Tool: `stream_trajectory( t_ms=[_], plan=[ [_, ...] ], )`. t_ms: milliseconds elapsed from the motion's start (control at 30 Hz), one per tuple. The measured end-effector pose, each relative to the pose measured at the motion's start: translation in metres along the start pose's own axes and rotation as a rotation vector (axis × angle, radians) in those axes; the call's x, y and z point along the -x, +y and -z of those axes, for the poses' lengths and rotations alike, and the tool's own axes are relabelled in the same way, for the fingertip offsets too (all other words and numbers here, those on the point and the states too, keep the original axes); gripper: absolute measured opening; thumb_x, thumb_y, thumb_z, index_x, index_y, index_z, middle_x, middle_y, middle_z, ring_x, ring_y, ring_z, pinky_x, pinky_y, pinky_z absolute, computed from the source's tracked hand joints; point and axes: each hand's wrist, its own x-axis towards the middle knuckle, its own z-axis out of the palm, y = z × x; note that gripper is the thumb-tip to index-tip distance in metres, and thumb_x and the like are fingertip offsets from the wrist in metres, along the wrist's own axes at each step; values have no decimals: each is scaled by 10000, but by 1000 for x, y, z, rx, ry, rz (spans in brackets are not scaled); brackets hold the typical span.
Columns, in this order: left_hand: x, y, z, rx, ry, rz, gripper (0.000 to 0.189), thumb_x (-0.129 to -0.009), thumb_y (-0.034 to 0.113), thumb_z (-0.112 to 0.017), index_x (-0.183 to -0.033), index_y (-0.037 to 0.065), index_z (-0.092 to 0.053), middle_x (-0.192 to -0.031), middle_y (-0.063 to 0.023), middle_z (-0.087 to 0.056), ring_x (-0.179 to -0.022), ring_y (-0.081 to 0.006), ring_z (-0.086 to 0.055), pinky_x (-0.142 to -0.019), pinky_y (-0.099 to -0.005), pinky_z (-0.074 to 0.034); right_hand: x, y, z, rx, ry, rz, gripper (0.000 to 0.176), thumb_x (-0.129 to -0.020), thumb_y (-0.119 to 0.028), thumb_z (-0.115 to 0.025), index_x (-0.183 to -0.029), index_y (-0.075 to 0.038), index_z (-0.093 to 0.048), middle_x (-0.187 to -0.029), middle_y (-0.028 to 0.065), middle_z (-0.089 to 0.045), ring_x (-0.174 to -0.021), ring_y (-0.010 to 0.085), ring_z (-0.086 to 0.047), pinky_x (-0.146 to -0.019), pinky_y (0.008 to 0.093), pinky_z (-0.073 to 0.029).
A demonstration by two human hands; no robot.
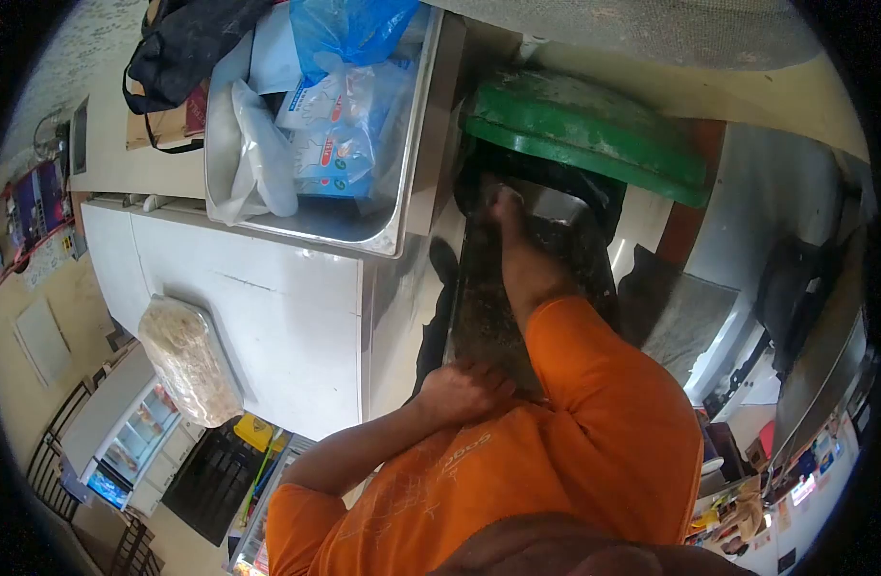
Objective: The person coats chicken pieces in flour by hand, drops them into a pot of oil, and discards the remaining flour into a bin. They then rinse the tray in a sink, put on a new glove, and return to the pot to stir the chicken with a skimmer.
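Observation:
A long dark baking tray (484,312) slopes away from my body, its far end inside the mouth of a bin with a green lid (584,130). Closed around the tray's near edge, against my orange shirt, is my left hand (466,392). My right hand (503,204) reaches along the tray to its far end, in the bin opening. Its fingers look curled, with a small pale bit showing there; what it holds is too dim to make out. Dark crumbs or residue speckle the tray's surface. A black liner (608,197) shows around the bin's rim.
Left of me, a white counter (268,317) carries a plastic-wrapped pale block (189,363). Beyond it, a deep steel pan (388,226) holds blue-and-white boxes (330,144) and plastic bags. A black bag (186,53) lies behind the pan. Grey metal equipment (748,202) stands at the right.

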Motion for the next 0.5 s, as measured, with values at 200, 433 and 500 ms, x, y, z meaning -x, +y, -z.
stream_trajectory(
  t_ms=[200, 433, 500],
  plan=[
    [5, 0, -15, 44, 23, -10, 165, -794, 315, -531, -872, 185, -597, -722, 22, -563, -724, -146, -581, -568, -269, -483, -66, -21, 21, 403, -98, 786, 258, -889, -199, -391, -788, -15, -541, -704, 118, -495, -662, 257, -527, -565, 431, -465],
    [6, 5, -12, 35, 141, 19, 228, -799, 359, -521, -790, 137, -570, -705, 5, -565, -711, -151, -590, -580, -282, -475, -15, -94, 100, 988, -155, 71, 371, -843, -373, -482, -913, -23, -582, -843, 169, -566, -814, 309, -564, -690, 460, -456],
    [8, 5, -8, 45, 111, 16, 183, -775, 312, -533, -829, 143, -577, -745, 12, -579, -730, -147, -591, -598, -273, -483, 1, -97, 127, 1201, -81, 99, 365, -856, -357, -464, -975, -26, -561, -925, 164, -547, -883, 298, -536, -747, 437, -432]
  ],
)
